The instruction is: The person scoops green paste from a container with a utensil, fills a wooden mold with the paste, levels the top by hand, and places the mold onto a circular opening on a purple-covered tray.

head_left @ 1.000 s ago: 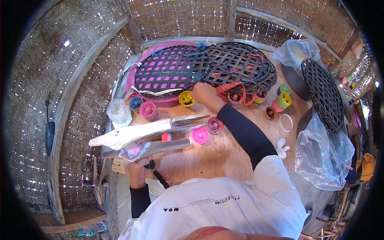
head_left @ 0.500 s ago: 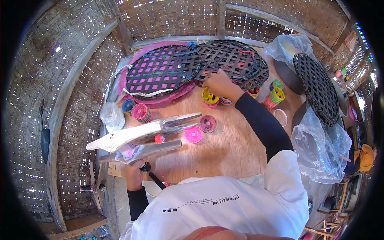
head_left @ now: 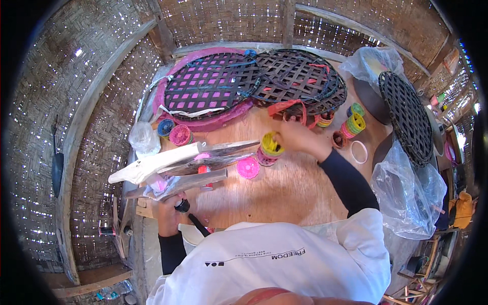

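My right hand [head_left: 300, 138] is closed on a stack of small fluted plastic cups, a yellow cup [head_left: 272, 144] on top and pink ones below. The stack stands tilted over the wooden tabletop, beside a flat bright pink fluted disc [head_left: 248, 168]. At the near left edge my left hand [head_left: 169, 211] is up against the lower bar of a wooden press [head_left: 198, 178], which has a pale upper lever [head_left: 157, 163]. Its fingers are mostly hidden by the bar and crumpled plastic. A round black object [head_left: 182, 205] is beside that hand.
Black woven trays [head_left: 211, 86] lie at the back, one over pink sheeting. More cup stacks, blue [head_left: 165, 128], pink [head_left: 181, 135] and yellow-green [head_left: 354, 123], stand on the table [head_left: 300, 198]. A cream ring [head_left: 359, 152], another woven tray [head_left: 406, 117] and clear plastic bags [head_left: 404, 198] are at the right.
My right hand has brought the yellow-topped stack nearer, over where the dark pink disc lay. A red strip by the back tray is now uncovered. My left hand stays at the press.
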The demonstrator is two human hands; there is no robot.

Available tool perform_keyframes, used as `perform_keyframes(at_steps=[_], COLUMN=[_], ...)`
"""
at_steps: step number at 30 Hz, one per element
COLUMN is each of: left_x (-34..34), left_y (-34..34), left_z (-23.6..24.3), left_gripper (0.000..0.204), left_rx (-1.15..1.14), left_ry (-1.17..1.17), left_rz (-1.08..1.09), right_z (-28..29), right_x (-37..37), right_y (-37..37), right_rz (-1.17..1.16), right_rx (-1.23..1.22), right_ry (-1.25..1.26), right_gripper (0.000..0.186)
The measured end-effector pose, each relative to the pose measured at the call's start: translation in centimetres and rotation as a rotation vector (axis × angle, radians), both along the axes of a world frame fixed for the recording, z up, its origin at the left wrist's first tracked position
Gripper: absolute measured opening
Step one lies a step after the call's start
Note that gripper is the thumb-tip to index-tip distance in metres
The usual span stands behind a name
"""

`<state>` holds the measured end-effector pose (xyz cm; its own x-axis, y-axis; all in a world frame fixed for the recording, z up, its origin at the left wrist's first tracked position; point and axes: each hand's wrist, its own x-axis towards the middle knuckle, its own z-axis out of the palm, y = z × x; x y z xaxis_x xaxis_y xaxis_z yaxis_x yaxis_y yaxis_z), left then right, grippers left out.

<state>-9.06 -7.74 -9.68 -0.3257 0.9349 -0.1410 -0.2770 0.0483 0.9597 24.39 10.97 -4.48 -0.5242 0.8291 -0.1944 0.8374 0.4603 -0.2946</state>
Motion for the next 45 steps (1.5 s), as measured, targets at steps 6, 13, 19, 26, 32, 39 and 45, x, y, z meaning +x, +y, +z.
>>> perform_keyframes(at_steps=[6,13,19,26,32,39,45], left_x=[0.7,-2.2,-2.9,-2.7,-2.8,-2.7,-3.2], left_y=[0.5,-1.9,-2.5,-3.1,-3.4,-1.1,-2.7], left_z=[2.2,2.9,2.9,2.0,1.9,2.4,1.8], left_gripper=[0.035,0.034,0.026,0.025,0.028,0.032,0.042], left_rx=[0.069,0.103,0.204,0.14,0.144,0.157,0.181], left_ry=[0.014,0.032,0.026,-0.02,-0.005,-0.051,-0.016], left_rz=[0.01,0.108,0.164,0.136,0.172,0.171,0.163], right_z=[-4.4,-0.6,-0.8,-4.7,-0.3,-6.0,0.9], right_x=[0.6,2.1,-10.5,-16.5,-7.4,-3.9,-4.7], right_y=[-1.8,-0.4,6.1,6.8,-1.0,-6.4,-4.9], right_rz=[-0.116,0.069,0.163,-0.043,-0.027,-0.149,0.088], right_rx=[-0.252,-0.535,0.06,-0.168,0.245,-0.091,-0.077], right_ry=[0.314,0.511,0.469,0.339,0.338,0.179,0.046], right_gripper=[0.024,0.023,0.025,0.035,0.039,0.03,0.03])
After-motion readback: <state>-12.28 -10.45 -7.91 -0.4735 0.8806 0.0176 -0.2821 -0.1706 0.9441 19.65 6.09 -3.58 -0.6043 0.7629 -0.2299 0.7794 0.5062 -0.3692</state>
